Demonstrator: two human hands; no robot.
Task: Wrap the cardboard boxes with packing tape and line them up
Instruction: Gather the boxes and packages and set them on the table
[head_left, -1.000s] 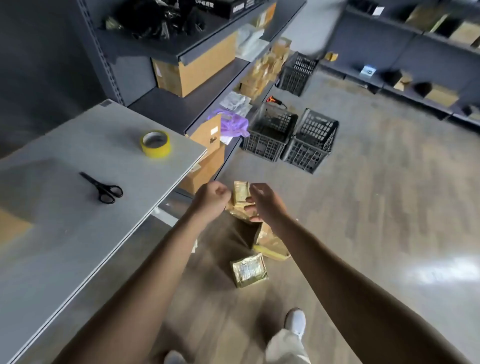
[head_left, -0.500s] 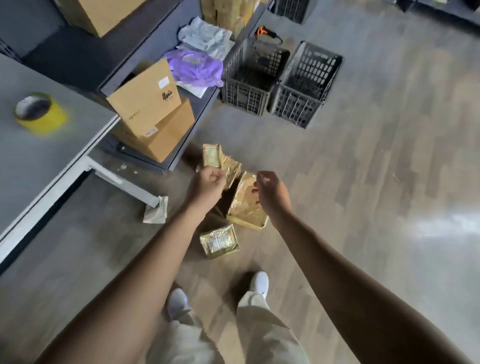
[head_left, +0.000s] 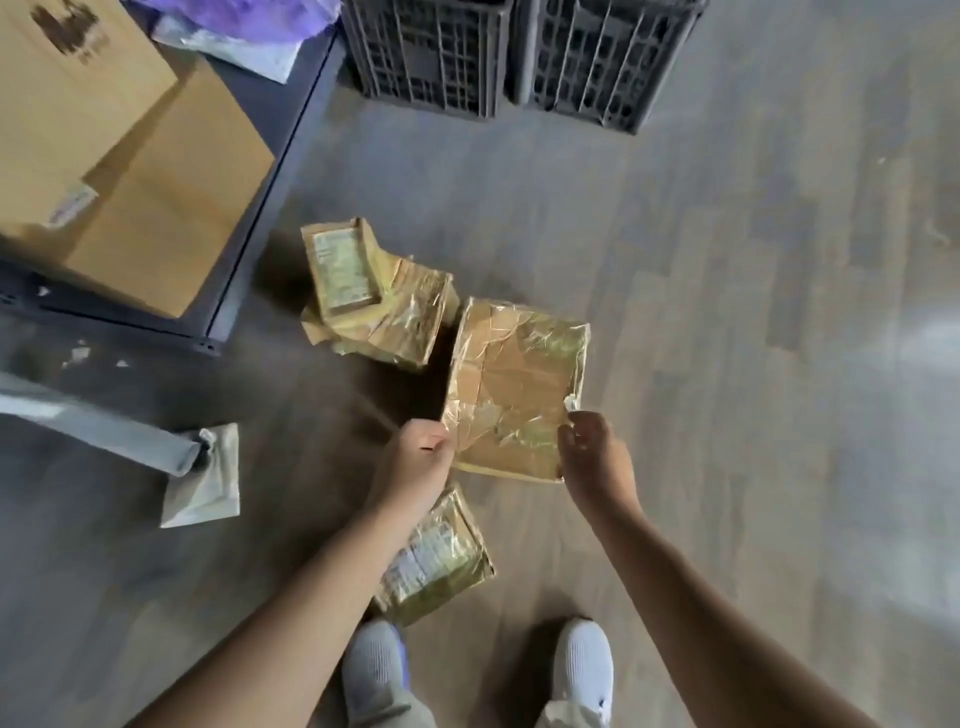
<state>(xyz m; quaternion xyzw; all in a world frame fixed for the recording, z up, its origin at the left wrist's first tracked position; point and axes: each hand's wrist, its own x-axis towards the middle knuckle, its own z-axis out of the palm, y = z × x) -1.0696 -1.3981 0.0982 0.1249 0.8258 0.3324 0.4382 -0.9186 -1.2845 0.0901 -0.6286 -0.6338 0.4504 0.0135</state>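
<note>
Several cardboard boxes wrapped in shiny clear tape lie on the wood floor. The largest wrapped box (head_left: 514, 379) is in the middle. My left hand (head_left: 415, 462) pinches its near left corner, and my right hand (head_left: 592, 457) curls its fingers around its near right corner. Beyond it, a small labelled wrapped box (head_left: 340, 270) lies tilted on another wrapped box (head_left: 410, 322). A further small labelled box (head_left: 441, 561) sits near my feet, partly hidden under my left forearm.
Two dark plastic crates (head_left: 431, 52) (head_left: 597, 57) stand at the top. A low shelf (head_left: 270, 208) at the left holds plain cardboard boxes (head_left: 156, 218) and a purple bag (head_left: 244, 15). A table leg (head_left: 104, 436) rests on a white pad (head_left: 202, 483). My white shoes (head_left: 582, 665) are below.
The view has tilted down and closer to the floor, so the table with tape roll and scissors left the frame. Both hands dropped from above the pile to the large box's near corners.
</note>
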